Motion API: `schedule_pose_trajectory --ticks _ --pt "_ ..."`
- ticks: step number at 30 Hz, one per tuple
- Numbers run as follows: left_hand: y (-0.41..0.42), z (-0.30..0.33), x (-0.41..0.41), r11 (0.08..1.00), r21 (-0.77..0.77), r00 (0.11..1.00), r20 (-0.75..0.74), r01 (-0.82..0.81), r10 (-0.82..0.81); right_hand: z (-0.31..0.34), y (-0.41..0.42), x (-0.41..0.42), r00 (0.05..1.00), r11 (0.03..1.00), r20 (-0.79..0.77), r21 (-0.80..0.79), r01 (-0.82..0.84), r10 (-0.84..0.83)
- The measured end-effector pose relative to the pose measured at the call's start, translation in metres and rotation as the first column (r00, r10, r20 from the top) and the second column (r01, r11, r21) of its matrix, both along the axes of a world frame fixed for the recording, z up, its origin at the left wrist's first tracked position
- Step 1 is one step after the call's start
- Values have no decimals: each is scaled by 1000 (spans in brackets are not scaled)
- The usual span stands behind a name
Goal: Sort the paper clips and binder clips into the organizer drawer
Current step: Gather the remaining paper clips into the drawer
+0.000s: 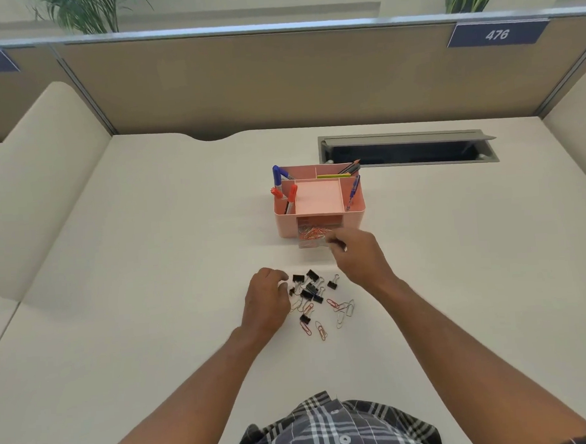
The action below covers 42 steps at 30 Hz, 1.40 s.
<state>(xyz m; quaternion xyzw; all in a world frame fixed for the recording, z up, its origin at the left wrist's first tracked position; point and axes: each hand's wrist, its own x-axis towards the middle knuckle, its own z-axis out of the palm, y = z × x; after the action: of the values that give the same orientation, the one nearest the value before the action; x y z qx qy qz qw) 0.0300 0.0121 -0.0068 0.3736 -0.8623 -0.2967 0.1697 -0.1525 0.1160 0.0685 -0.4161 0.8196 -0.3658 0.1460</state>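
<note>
About eight black binder clips and nine coloured paper clips are scattered on the desk. More paper clips are seen in the pink organizer's clear drawer, pulled open. The right hand is pinched at the drawer, what it pinches being unclear; the left hand is loosely curled beside the pile.

Pink organizer, black binder clips, red and silver paper clips, white desk.

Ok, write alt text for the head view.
A person's right hand reaches to the clear drawer of a pink desk organizer, already holding paper clips, while the left hand rests beside a pile of black binder clips and loose paper clips on a white desk.
</note>
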Motion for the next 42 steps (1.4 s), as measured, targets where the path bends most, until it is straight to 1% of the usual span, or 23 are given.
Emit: schedule_pose_trajectory --ticks 2,4,7,10,12,14,16,19,21,23,25,27,30,33,35,38,40,42 --pt "5 -2 8 1000 8 1000 13 8 -8 -14 14 8 999 986 39 163 -37 31" --pt "12 -4 12 1000 5 999 44 21 -22 -30 23 18 995 945 44 311 -98 89" --pt "20 -7 16 998 1 992 113 64 -63 -47 28 39 988 910 -3 392 -139 152" --pt "24 -10 17 992 -30 975 187 124 -116 -60 31 56 984 906 -60 402 -130 168" --pt "24 -10 15 990 -45 970 211 135 -123 -64 32 60 984 915 -91 391 -103 150" --pt "23 -8 14 988 -48 965 226 144 -130 -68 33 59 984 927 -123 368 -73 126" --pt "22 -8 13 986 -46 960 241 159 -144 -69 35 55 985 925 -139 377 -41 100" --pt "21 -10 13 985 -35 956 247 171 -157 -68 35 47 989 922 -145 387 18 42" --pt "21 -10 14 986 -22 957 244 166 -156 -66 32 47 989 930 -148 364 45 10" --pt "22 -10 15 986 -24 961 230 163 -153 -62 27 54 990 952 -136 307 10 34" --pt "23 -10 18 985 -31 964 214 168 -158 -61 20 65 984 959 -132 273 -79 119" --pt "23 -10 21 985 -24 965 206 171 -163 -64 13 77 962 938 -172 312 -150 211" --pt "21 -10 25 990 4 971 191 143 -142 -69 7 87 922 907 -265 386 -167 283" --pt "19 -9 29 993 47 982 154 106 -112 -72 11 88 895 908 -314 373 -191 317" --pt "18 -9 30 991 36 981 146 126 -130 -73 16 84 891 908 -322 373 -191 320" --pt "17 -11 30 984 -33 969 180 177 -168 -71 23 79 911 905 -296 396 -155 286" --pt "17 -11 29 985 -48 969 191 169 -157 -68 28 76 920 904 -281 402 -145 272" --pt "17 -9 27 986 -45 970 192 158 -147 -67 33 75 939 918 -258 379 -116 225"
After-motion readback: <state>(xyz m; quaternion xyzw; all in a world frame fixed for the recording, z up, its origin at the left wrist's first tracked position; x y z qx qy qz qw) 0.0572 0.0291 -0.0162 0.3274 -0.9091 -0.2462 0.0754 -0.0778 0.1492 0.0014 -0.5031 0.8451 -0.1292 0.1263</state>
